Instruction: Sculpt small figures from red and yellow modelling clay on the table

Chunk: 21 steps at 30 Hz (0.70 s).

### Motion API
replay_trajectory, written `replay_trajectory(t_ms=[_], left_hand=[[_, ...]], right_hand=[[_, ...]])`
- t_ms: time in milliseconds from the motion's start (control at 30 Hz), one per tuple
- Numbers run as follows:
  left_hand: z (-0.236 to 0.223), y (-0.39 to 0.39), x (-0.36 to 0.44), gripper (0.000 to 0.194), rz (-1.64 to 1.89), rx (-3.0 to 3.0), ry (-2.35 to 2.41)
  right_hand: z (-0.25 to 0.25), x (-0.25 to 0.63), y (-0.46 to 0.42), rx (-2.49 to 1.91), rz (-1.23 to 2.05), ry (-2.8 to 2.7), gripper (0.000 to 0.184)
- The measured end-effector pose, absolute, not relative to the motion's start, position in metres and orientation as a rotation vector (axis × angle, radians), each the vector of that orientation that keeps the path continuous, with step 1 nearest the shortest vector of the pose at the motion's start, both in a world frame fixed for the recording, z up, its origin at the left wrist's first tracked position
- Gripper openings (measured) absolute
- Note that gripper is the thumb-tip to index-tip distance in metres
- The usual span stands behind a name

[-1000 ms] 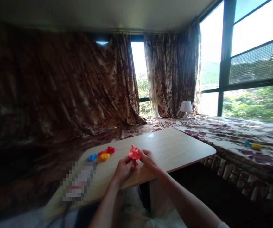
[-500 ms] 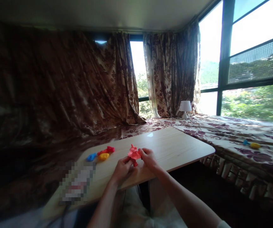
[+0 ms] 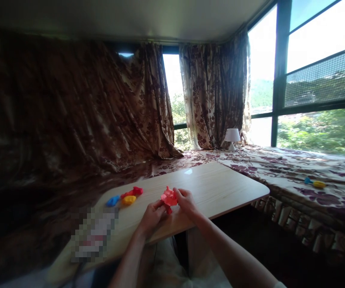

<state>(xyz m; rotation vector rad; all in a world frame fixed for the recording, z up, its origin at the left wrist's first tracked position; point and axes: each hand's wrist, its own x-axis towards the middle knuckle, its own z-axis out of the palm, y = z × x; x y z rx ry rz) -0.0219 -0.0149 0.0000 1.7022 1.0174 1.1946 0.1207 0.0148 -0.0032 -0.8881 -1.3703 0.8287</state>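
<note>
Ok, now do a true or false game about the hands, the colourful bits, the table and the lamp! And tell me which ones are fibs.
1. The left hand and the right hand both hold the crumpled pink thing. True.
2. The right hand lies flat on the table. False: it is pinching the pink thing.
3. A blue bit, a yellow bit and a red bit lie on the table. True.
4. Of those, the blue bit is furthest right. False: it is furthest left.
5. The white lamp stands on the table. False: it stands beyond it, near the curtain.
</note>
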Motion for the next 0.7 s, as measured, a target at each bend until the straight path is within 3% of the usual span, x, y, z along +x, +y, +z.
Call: replay_trajectory(t_ms=[300,467,700], left_hand=[[-0.001,-0.015,-0.022,0.026,1.165,1.725,0.998],[0.0,-0.017,-0.019,0.029,1.193,1.706,1.001],[-0.004,-0.003,-0.022,0.022,1.637,1.599,1.279]], right_hand=[[-0.002,0.12,0.014,-0.87,0.932,-1.409,0.024],[0.0,0.121,0.011,-0.85,0.955,-1.412,0.03],[-0.007,0.122,0.018,-0.786,0.918,-1.425,0.024]])
